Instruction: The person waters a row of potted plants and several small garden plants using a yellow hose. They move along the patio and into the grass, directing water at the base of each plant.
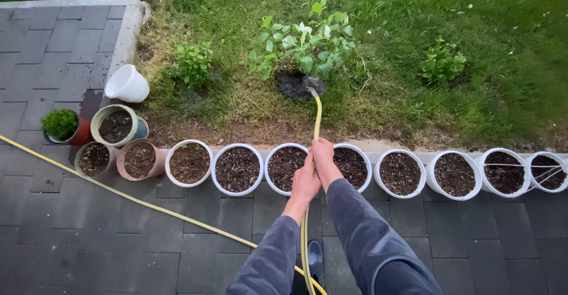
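Hose: yellow garden hose (317,117), held out over the row of pots, its end above the wet dark soil patch (297,84) at the foot of the leafy shrub (307,44) in the lawn; water flow likely, hard to see.
Right hand (324,160): fingers closed around the hose, foremost.
Left hand (306,184): wrapped closed on the hose just behind the right.
Hose slack: loops back by the dark shoe (314,258) and runs across the grey paving (59,236) toward its left edge.
Pots: white soil-filled pots (238,169) lined along the paving's far edge, beside the grass.
Stray item: empty white pot (126,83) on its side near the paving's far left corner.
Risk: the loop at the feet could trip; a lowered hose could drag across pot rims and spill soil; a steady stream may wash soil off the roots.
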